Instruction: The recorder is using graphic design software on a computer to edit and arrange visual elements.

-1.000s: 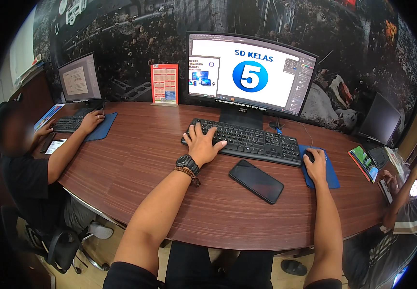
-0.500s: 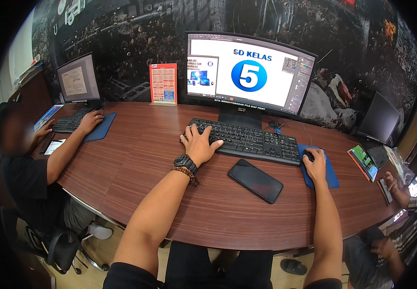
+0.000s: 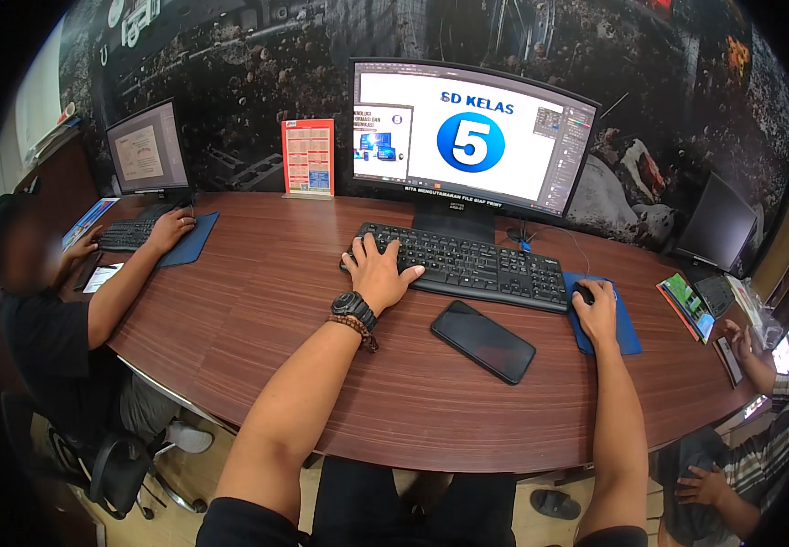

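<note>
My left hand point(image 3: 380, 273) rests on the left end of a black keyboard point(image 3: 472, 264), fingers spread over the keys and thumb near the front edge. A dark watch point(image 3: 351, 308) and beaded bracelets circle that wrist. My right hand point(image 3: 599, 310) is curled over a black computer mouse point(image 3: 583, 294), which lies on a blue mouse pad point(image 3: 627, 335). Between my forearms, just below the keyboard, a black smartphone point(image 3: 483, 341) lies with its screen dark. Beyond the keyboard stands a curved monitor point(image 3: 522, 137) showing a design program with a blue circle and a numeral.
The brown wooden desk point(image 3: 413, 410) curves around me. An upright red-and-white card point(image 3: 309, 157) stands left of the monitor. At far left a person point(image 3: 57, 310) uses another computer point(image 3: 150, 150). A second person point(image 3: 778, 428) sits at right beside a dark monitor point(image 3: 718, 221) and colourful leaflets point(image 3: 686, 305).
Both my hands stay in place on the keyboard and mouse. The person at the right has shifted, with the lower hand now lying on the leg.
</note>
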{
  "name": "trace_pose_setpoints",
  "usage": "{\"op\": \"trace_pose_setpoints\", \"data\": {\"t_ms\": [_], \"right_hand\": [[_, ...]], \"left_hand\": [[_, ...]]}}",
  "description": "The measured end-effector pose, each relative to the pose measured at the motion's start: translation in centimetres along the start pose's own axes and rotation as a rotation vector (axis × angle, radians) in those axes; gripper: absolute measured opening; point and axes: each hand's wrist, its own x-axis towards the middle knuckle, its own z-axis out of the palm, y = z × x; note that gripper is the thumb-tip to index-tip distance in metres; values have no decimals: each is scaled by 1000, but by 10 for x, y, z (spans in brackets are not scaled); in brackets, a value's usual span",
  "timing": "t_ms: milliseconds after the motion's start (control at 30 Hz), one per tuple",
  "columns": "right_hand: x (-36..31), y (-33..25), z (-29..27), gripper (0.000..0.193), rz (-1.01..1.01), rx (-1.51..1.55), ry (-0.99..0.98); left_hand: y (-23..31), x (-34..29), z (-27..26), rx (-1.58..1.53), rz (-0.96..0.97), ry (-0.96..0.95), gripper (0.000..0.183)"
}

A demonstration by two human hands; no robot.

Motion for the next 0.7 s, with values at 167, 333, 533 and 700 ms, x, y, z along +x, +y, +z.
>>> {"op": "trace_pose_setpoints", "data": {"t_ms": [167, 333, 533, 700], "right_hand": [[-1, 1, -1, 34, 5, 6, -2], [0, -5, -2, 34, 18, 9, -13], [1, -3, -2, 33, 22, 26, -13], [0, -3, -3, 37, 54, -13, -50]], "left_hand": [[5, 2, 3, -4, 31, 2, 73], [6, 3, 3, -21, 29, 23, 72], [6, 1, 0, 24, -25, 17, 76], [4, 2, 0, 24, -25, -30, 80]]}}
